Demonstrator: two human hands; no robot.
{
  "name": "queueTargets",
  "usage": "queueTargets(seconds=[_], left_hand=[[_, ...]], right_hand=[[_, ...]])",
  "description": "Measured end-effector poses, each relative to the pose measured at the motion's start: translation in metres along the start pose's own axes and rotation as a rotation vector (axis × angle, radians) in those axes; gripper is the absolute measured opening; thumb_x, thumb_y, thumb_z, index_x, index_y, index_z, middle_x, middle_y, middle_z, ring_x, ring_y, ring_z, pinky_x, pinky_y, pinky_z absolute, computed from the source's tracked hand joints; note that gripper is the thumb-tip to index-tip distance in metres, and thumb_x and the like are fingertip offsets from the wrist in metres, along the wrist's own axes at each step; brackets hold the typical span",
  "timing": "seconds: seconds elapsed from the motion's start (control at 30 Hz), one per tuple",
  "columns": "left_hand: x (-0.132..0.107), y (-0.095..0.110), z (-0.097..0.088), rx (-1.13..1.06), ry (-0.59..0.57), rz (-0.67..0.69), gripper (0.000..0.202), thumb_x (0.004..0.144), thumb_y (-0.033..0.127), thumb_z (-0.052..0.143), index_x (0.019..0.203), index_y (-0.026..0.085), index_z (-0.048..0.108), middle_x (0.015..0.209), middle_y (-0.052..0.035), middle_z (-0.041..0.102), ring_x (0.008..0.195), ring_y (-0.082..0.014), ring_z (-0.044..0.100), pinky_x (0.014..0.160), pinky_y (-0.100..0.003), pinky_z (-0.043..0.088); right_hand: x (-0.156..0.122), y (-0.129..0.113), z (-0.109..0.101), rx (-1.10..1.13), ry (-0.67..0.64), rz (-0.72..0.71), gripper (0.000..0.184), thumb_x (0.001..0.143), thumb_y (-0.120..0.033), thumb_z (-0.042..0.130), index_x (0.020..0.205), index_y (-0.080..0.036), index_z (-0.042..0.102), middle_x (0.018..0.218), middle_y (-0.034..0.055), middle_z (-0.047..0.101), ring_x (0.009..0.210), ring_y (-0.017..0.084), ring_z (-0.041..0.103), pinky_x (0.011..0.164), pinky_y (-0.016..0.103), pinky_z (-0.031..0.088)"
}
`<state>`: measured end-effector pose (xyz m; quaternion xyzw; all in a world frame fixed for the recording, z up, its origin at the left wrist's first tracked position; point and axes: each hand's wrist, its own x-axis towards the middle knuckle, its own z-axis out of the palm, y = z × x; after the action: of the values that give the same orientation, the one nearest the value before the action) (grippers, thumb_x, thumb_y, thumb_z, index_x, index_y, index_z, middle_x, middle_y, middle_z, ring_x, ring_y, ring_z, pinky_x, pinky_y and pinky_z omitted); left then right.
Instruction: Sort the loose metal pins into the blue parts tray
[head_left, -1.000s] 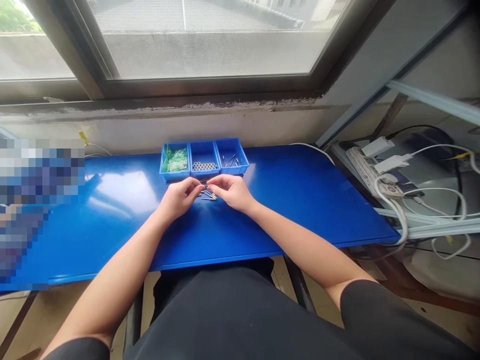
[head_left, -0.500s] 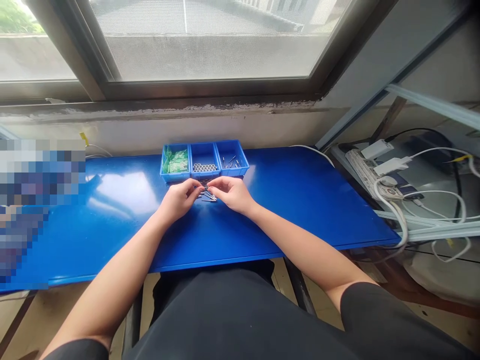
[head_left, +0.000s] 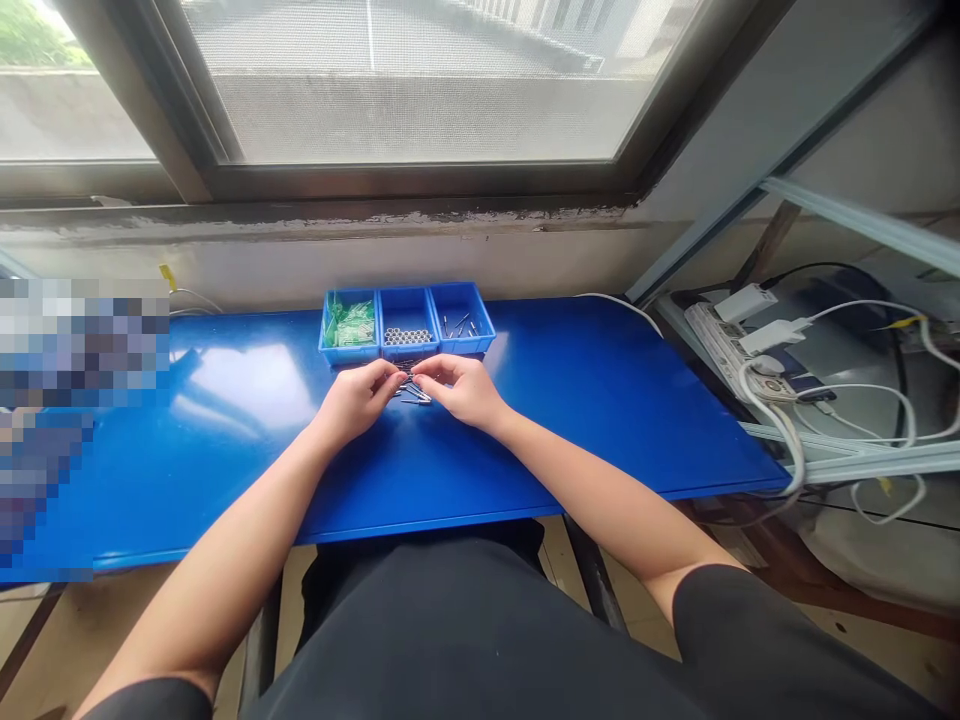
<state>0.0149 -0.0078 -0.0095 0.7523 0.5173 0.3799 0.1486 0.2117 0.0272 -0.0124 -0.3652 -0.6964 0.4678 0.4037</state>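
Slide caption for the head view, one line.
Left hand and right hand close together over thin metal parts on a blue table, in front of three blue bins.

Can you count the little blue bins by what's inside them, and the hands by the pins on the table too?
Bin with green pieces: 1
Bin with metal rings: 1
Bin with thin pins: 1
Hands, left hand and right hand: 2
Total: 5
The pins on the table are too jumbled to count.
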Motion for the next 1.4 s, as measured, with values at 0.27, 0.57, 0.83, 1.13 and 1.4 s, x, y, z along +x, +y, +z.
queueTargets(seconds=[0.27,0.57,0.83,1.13,1.4], left_hand=[[0.000,-0.001,0.000,0.001,-0.001,0.045,0.026,0.092,0.041,0.057,0.086,0.018,0.068,0.058,0.0029,0.058,0.049,-0.0086,0.045,0.051,-0.021,0.038],[0.001,-0.001,0.001,-0.014,-0.003,0.059,0.031,0.094,0.042,0.054,0.086,0.017,0.070,0.067,0.0000,0.066,0.054,-0.0091,0.051,0.054,-0.021,0.040],[-0.001,0.002,0.004,-0.061,-0.025,0.080,0.024,0.092,0.039,0.058,0.101,0.020,0.069,0.054,0.0060,0.051,0.048,-0.0079,0.045,0.052,-0.019,0.040],[-0.001,0.002,0.006,-0.057,-0.017,0.070,0.023,0.090,0.041,0.061,0.099,0.020,0.065,0.056,0.0073,0.047,0.049,-0.0075,0.042,0.051,-0.019,0.038],[0.000,0.002,0.005,-0.016,-0.004,0.042,0.025,0.095,0.042,0.053,0.096,0.019,0.065,0.058,0.0051,0.053,0.049,-0.0085,0.046,0.051,-0.020,0.038]], right_hand=[[0.000,-0.002,0.000,-0.035,0.023,-0.010,0.026,0.080,-0.038,0.067,0.094,-0.017,0.073,0.092,0.0074,0.075,0.080,0.018,0.070,0.074,0.031,0.057],[-0.001,-0.005,0.001,-0.147,0.009,-0.133,0.020,0.083,-0.034,0.065,0.092,-0.019,0.075,0.096,0.0067,0.074,0.085,0.019,0.068,0.071,0.030,0.056],[0.001,-0.004,-0.001,-0.125,0.042,-0.162,0.022,0.084,-0.039,0.065,0.089,-0.020,0.074,0.096,0.0076,0.073,0.091,0.020,0.067,0.073,0.030,0.055],[0.007,0.008,0.006,0.296,-0.040,0.136,0.041,0.067,-0.049,0.079,0.085,-0.015,0.068,0.082,0.0056,0.073,0.072,0.015,0.067,0.064,0.026,0.054],[0.006,0.006,-0.001,0.192,-0.041,0.120,0.039,0.072,-0.050,0.075,0.085,-0.014,0.071,0.082,0.0065,0.073,0.072,0.015,0.066,0.066,0.027,0.053]])
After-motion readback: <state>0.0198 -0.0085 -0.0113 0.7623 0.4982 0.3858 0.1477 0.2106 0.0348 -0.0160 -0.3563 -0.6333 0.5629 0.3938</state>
